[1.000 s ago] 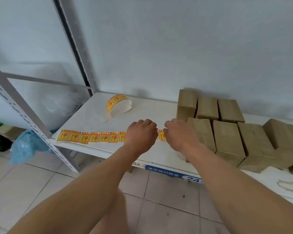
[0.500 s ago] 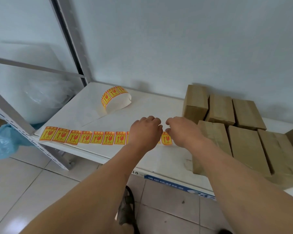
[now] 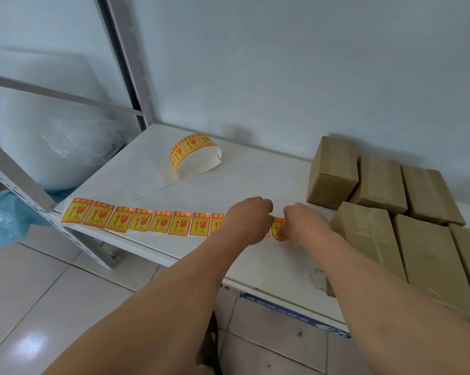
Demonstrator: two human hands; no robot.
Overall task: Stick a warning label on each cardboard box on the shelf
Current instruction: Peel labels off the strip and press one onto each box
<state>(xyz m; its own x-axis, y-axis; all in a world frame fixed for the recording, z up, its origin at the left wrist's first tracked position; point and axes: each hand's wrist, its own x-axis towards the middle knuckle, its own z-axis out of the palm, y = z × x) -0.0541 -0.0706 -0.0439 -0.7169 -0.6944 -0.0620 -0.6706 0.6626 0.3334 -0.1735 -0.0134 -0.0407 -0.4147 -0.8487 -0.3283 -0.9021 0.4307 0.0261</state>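
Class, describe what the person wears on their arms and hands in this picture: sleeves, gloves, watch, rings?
Both forearms are bare as far as the frame shows: no sleeves in view. The left hand and right hand wear no gloves. No watch, bracelet or ring is visible on either.

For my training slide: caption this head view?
Both hands peel a yellow-red warning label from the strip beside brown cardboard boxes.

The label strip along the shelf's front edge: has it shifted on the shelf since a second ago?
No. The label strip still starts beside the shelf post, with the roll behind it as before. Only the camera moved.
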